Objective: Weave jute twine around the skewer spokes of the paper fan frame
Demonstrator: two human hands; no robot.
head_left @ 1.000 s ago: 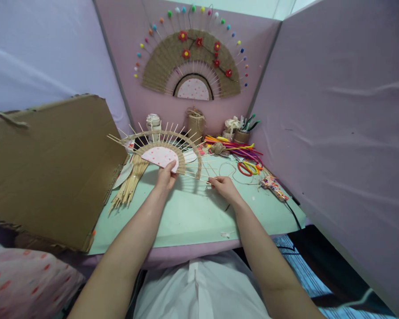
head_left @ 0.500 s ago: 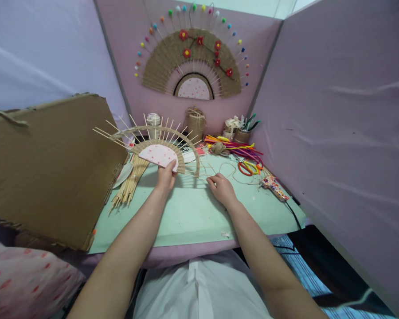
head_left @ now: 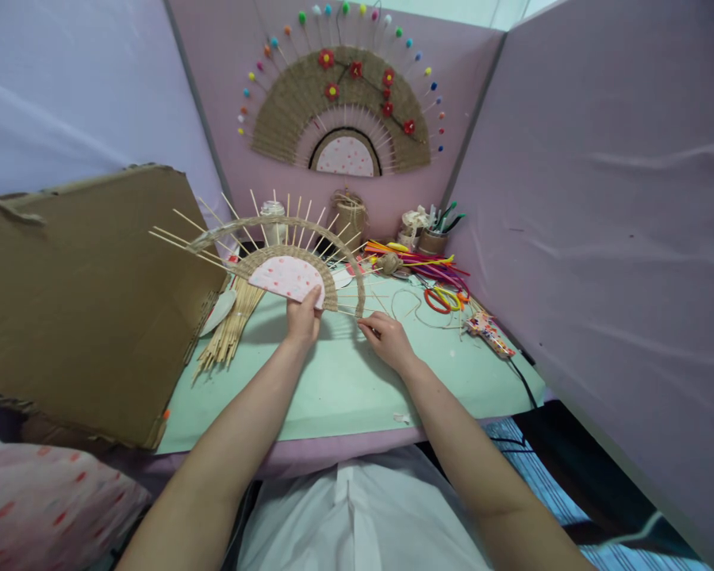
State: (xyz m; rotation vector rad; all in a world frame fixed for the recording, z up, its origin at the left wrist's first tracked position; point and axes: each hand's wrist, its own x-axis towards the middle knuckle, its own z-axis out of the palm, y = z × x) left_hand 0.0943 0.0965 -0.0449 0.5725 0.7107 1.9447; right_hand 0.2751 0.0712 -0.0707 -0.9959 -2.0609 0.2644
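- The left hand pinches the pink dotted centre of a half-woven stick fan, held upright above the green table.
- The right hand closes its fingertips at the fan's lower right edge, seemingly on thin twine.
- A bundle of sticks lies left of the fan.

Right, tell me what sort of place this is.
Probably a small craft booth. Pink panels wall in a green table; a finished fan hangs on the back one; pipe cleaners, scissors and skewers lie about, and the left hand holds a half-made fan.
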